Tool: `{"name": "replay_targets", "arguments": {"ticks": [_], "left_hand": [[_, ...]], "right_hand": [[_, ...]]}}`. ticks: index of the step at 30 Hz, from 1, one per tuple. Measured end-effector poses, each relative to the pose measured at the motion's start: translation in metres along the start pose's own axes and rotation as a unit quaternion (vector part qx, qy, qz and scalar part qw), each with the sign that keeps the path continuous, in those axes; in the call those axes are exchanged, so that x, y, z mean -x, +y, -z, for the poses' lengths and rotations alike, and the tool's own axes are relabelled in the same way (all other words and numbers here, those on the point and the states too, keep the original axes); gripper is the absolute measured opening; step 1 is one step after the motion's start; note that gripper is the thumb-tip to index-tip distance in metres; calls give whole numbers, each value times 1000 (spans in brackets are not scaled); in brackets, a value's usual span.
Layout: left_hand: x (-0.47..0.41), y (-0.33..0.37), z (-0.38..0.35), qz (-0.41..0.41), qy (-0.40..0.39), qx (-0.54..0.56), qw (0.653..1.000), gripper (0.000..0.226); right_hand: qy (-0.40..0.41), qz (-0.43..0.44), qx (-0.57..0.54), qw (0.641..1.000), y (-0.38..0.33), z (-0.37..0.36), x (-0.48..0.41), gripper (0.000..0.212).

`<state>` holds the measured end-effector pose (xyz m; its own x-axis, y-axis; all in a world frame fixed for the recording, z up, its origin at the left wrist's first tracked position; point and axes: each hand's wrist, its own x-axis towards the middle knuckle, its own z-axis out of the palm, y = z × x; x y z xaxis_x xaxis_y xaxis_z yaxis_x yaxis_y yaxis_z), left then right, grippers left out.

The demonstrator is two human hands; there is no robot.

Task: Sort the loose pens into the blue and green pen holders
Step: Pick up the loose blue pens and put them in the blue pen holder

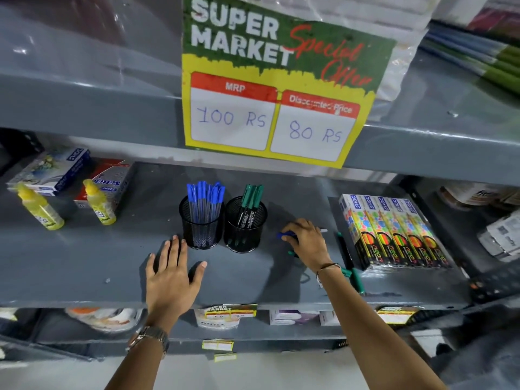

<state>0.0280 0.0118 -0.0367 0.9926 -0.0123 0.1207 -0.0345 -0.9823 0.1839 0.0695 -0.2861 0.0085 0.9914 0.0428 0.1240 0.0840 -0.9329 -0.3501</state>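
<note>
Two black mesh holders stand mid-shelf: the left holder (200, 229) is full of blue-capped pens (205, 194), the right holder (245, 230) has three green markers (252, 197). My right hand (306, 243) lies on the shelf to their right, fingers closed over a loose blue pen (284, 235) whose tip sticks out on the other side. Loose green markers (355, 275) lie under and beside my right wrist. My left hand (171, 274) rests flat on the shelf, fingers spread, just in front of the left holder, holding nothing.
A row of neon pencil boxes (394, 232) lies at the right. Two yellow bottles (40, 208) and flat boxes (50, 171) sit at the left. A special-offer price sign (275, 80) hangs from the shelf above. The grey shelf edge (84, 301) runs in front.
</note>
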Motion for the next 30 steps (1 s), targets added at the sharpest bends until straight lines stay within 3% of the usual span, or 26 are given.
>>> {"name": "replay_targets", "arguments": {"ticks": [5, 9, 13, 21, 30], "left_hand": [[0, 0, 0, -1, -3, 2, 1000, 76], [0, 0, 1, 0, -11, 15, 1000, 77], [1, 0, 2, -4, -18, 20, 1000, 75], [2, 0, 9, -16, -34, 34, 999, 83], [3, 1, 10, -6, -23, 68, 997, 72]], "right_hand": [[140, -24, -101, 985, -13, 19, 9, 10], [275, -112, -328, 897, -46, 51, 9, 6], [344, -105, -385, 850, -88, 87, 7, 9], [308, -39, -439, 843, -181, 90, -24, 10], [218, -61, -422, 878, -218, 20, -58, 11]]}}
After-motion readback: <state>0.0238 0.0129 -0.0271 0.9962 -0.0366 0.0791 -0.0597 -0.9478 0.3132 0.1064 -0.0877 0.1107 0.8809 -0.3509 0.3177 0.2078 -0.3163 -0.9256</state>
